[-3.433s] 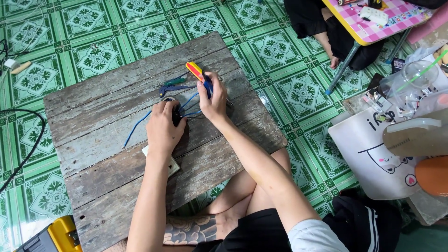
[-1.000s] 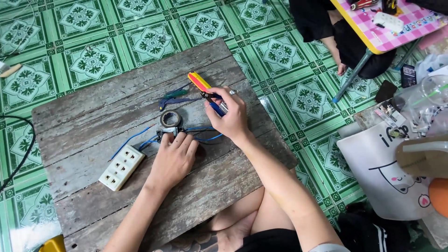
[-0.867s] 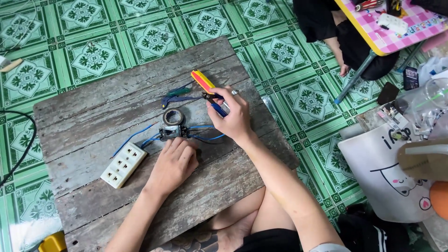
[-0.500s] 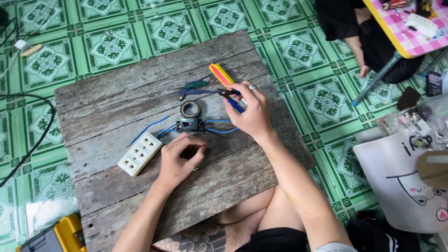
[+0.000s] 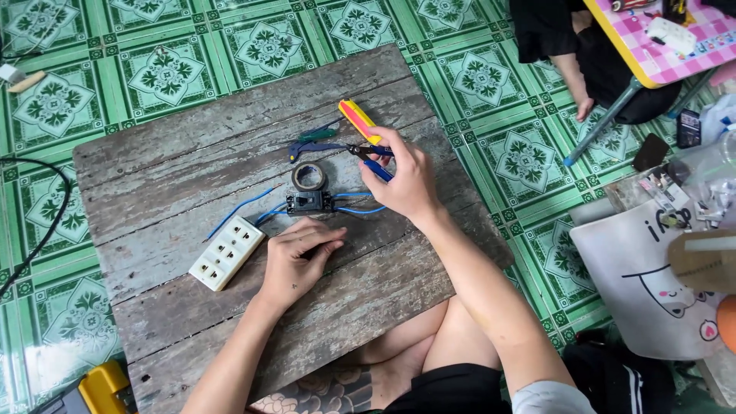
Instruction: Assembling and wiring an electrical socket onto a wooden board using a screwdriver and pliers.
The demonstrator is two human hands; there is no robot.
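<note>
My right hand (image 5: 402,178) grips blue-handled pliers (image 5: 366,156) over a weathered wooden board (image 5: 192,138). Just beyond its fingers lies a yellow and red tool (image 5: 357,120). My left hand (image 5: 299,257) rests flat on the board, fingers loosely together, holding nothing. Just above it sits a small black switch module (image 5: 309,202) with blue wires (image 5: 245,205) running left and right. A roll of dark tape (image 5: 309,177) lies behind the module. A white multi-socket outlet (image 5: 227,252) lies to the left of my left hand. A green-handled screwdriver (image 5: 317,135) is near the blue handles.
The board lies on green patterned floor tiles (image 5: 161,73). Another person's leg (image 5: 571,77) sits at the upper right beside a pink checked table (image 5: 659,42). A white bag (image 5: 652,284) and clutter are at the right. A black cable (image 5: 38,245) runs left; a yellow tool (image 5: 103,387) sits bottom left.
My left hand has drawn back from the switch module and tape to rest lower on the board. The white outlet came into sight. My right hand stays on the pliers.
</note>
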